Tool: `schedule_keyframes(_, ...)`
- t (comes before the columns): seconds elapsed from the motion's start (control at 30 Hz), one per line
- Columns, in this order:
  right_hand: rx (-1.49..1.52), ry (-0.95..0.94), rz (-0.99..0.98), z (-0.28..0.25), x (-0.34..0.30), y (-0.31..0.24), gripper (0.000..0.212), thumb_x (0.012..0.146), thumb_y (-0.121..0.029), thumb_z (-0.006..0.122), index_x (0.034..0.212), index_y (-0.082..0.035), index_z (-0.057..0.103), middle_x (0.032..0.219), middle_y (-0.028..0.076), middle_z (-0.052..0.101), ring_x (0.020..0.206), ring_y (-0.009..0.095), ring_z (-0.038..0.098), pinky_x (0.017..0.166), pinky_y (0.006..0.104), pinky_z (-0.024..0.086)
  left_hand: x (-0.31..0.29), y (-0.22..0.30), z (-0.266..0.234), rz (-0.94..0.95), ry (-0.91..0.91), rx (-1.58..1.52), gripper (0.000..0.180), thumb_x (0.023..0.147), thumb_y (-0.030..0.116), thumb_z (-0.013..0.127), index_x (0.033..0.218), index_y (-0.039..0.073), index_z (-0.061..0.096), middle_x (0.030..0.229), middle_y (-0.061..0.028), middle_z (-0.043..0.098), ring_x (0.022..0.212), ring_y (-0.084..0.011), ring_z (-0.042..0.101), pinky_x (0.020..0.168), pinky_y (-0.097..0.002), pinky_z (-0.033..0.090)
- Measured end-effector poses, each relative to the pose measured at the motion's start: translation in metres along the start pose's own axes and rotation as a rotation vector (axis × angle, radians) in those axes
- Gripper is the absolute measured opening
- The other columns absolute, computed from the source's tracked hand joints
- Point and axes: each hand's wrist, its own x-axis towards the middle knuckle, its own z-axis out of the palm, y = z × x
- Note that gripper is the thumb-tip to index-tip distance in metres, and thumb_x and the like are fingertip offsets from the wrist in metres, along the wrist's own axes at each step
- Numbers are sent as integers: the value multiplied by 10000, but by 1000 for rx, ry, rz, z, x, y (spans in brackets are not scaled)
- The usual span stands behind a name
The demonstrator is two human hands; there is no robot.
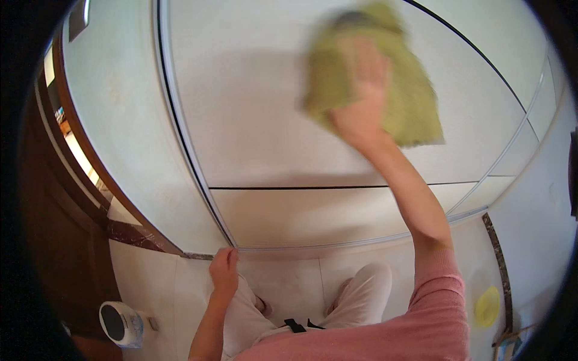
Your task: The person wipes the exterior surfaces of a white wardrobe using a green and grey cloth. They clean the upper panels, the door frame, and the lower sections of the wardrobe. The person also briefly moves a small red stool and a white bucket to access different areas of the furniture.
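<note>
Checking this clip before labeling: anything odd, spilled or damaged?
Nothing clearly spilled or damaged. One oddity: a dark patch at the top edge of the green cloth under the right hand; it's too blurred to identify.

Head-worn fisheye, tipped steeply down and forward at the white cabinet door [253, 120].

The left camera of the head-worn pair looks from above the wearer's own pink top [373, 340], near enough that the cabinet door fills most of the upper middle; the floor tiles [289, 280] and foreshortened trousers [364, 295] show below that door, a dark brown wooden surface [60, 240] to its left, a pale wall [542, 234] to its right (straight edges bow toward the black rim).
</note>
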Motion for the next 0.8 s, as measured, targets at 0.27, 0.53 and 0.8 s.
schedule_keyframes(0.27,651,-279,-314,4,63,76,477,999,-271,553,1452,-139,487,1468,134,502,1337,346,444,1150,397,325,187,215,40,984,289,281,398,849,118,667,1244,112,613,1385,-133,532,1291,-338,482,1054,-519,342)
schedule_keyframes(0.53,-336,475,399,-93,-94,278,522,1008,-272,458,1428,38,453,1487,226,456,1397,390,386,1165,451,286,254,227,41,1065,613,677,526,1001,365,433,1471,133,472,1581,-145,348,1465,-351,305,1178,-552,164)
schedule_keyframes(0.8,-377,254,1202,5,-356,242,566,1033,-201,377,1519,60,246,1578,260,258,1473,389,229,1225,467,147,252,238,53,1090,645,615,536,1000,343,437,1489,124,446,1594,-149,324,1469,-352,299,1177,-556,158)
